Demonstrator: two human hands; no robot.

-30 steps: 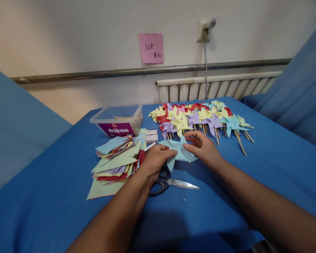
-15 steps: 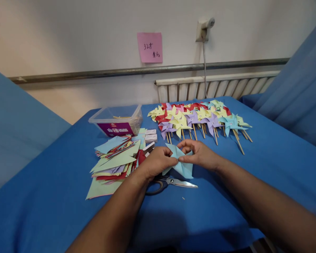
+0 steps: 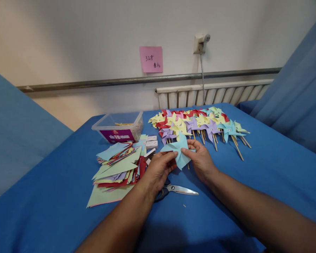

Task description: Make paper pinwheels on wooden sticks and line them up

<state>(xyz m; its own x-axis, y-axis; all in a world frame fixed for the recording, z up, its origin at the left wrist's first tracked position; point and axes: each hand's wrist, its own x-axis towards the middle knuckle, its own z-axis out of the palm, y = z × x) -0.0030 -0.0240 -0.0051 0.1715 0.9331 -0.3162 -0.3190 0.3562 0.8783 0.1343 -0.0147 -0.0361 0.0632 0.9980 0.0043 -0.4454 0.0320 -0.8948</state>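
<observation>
Setting: a table covered in bright blue cloth (image 3: 55,196), seen from above the person's own forearms, with a pale wall behind it.
Far left: a clear plastic tub with a purple label (image 3: 118,127) stands near the table's back edge; thin wooden sticks lie inside it.
Paper stack: a loose pile of cut paper squares in green, blue, red, purple and yellow (image 3: 116,168) lies in front of the tub, left of the hands.
Small boxes: two small white boxes (image 3: 151,141) sit between the stack and the row of finished pinwheels.
Left hand: the left hand (image 3: 158,168) is raised just above the table, its thumb and fingertips closed on the left edge of a light blue folded paper pinwheel (image 3: 179,153).
Scissors: a pair of steel scissors with dark handles (image 3: 177,189) lies flat on the cloth just below the hands, blades pointing right, handles partly hidden by the left wrist.
Pinwheel position: it is held between both hands near the table's centre, just in front of the finished row.
Right hand: the right hand (image 3: 200,160) pinches the pinwheel's right side, thumb on the front, fingers curled behind.
Finished row: many paper pinwheels on wooden sticks, yellow, purple, red and blue (image 3: 200,123), lie overlapping across the back right of the table.
Wall: a pink sticky note with handwriting (image 3: 151,59), a white plug with a cord (image 3: 200,42), a metal rail and a white radiator (image 3: 213,95).
</observation>
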